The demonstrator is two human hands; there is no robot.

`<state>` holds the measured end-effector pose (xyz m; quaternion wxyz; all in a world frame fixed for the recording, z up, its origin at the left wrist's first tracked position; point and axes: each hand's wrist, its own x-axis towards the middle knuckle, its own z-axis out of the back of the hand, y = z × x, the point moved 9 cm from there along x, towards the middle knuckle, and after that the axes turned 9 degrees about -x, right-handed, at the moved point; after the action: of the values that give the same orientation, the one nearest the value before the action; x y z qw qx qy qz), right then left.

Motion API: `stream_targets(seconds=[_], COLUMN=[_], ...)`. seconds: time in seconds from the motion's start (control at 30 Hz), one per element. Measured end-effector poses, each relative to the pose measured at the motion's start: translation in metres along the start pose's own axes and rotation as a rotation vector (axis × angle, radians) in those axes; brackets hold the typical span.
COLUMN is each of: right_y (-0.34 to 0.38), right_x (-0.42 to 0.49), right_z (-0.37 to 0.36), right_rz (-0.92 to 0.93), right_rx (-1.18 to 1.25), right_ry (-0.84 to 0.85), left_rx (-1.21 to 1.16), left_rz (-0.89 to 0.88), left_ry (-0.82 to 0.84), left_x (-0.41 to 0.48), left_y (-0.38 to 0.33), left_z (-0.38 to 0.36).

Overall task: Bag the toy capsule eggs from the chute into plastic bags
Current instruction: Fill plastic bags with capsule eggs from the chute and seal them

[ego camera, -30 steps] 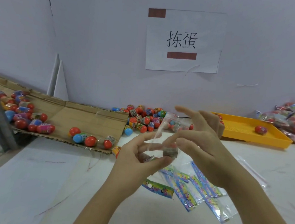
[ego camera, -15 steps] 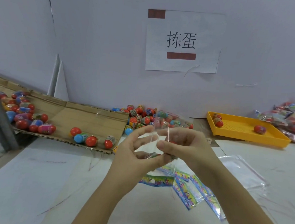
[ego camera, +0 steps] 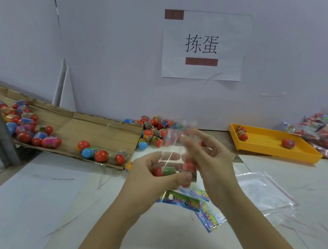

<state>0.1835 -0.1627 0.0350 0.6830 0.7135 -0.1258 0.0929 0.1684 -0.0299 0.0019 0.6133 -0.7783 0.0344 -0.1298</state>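
Your left hand (ego camera: 155, 173) and right hand (ego camera: 212, 160) each hold in their grip a clear plastic bag (ego camera: 172, 154) with capsule eggs (ego camera: 165, 171) inside, just right of the cardboard chute (ego camera: 95, 130), where many loose eggs (ego camera: 100, 156) lie unbagged.

White paper sign (ego camera: 204, 45) on pale wall (ego camera: 106, 46), printed with two black characters between two brown bars. Below and right of sign, yellow perforated tray (ego camera: 267, 141) lying on white tabletop (ego camera: 33, 203). Below and left of sign, two white pointed boards (ego camera: 67, 90) leaning against wall. Far left of sign and lower, grey slanted post (ego camera: 1, 136) at frame edge.
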Motion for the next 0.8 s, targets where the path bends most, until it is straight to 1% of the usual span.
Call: stream_targets(seconds=[0.07,0.1,0.13,0.2,0.3,0.33,0.4,0.47,0.53,0.57,0.63,0.7,0.77,0.8], right_y=[-0.018,-0.026,-0.032,-0.044,-0.054,-0.057,-0.071,-0.088,-0.099,-0.099,-0.089,-0.08,-0.077,-0.078], right_x=[0.013,0.021,0.029,0.048,0.082,0.094,0.114,0.126,0.131,0.132,0.133,0.13,0.123,0.119], right_z=[0.005,0.008,0.01,0.008,-0.01,-0.02,-0.039,-0.057,-0.072,-0.076,-0.075,-0.067,-0.058,-0.055], right_rz=[-0.127,-0.182,-0.209,-0.185,-0.006,0.05,0.085,0.082,0.123,0.156,0.211,0.201,0.173,0.162], right_rx=[0.175,0.178,0.093,-0.247,-0.799,-0.977,-1.3,-1.512,-1.603,-1.61,-1.556,-1.482,-1.454,-1.465], right_ry=[-0.034,-0.059,-0.072,-0.047,0.04,0.089,0.199,0.331,0.396,0.373,0.25,0.165,0.154,0.179], left_rx=[-0.058,-0.09,-0.127,-0.206,-0.301,-0.317,-0.322,-0.32,-0.321,-0.32,-0.31,-0.285,-0.257,-0.244], left_rz=[-0.048,-0.068,-0.079,-0.081,-0.06,-0.056,-0.053,-0.054,-0.059,-0.064,-0.075,-0.079,-0.085,-0.089], left_ry=[-0.082,-0.121,-0.156,-0.216,-0.269,-0.276,-0.295,-0.318,-0.338,-0.349,-0.361,-0.368,-0.362,-0.351], left_x=[0.001,0.001,0.002,0.005,0.008,0.008,0.009,0.01,0.009,0.009,0.008,0.007,0.006,0.006], left_y=[-0.008,-0.011,-0.013,-0.012,-0.008,-0.007,-0.007,-0.007,-0.008,-0.009,-0.01,-0.009,-0.007,-0.007], left_z=[0.011,0.016,0.021,0.029,0.036,0.037,0.039,0.042,0.044,0.045,0.046,0.045,0.042,0.039])
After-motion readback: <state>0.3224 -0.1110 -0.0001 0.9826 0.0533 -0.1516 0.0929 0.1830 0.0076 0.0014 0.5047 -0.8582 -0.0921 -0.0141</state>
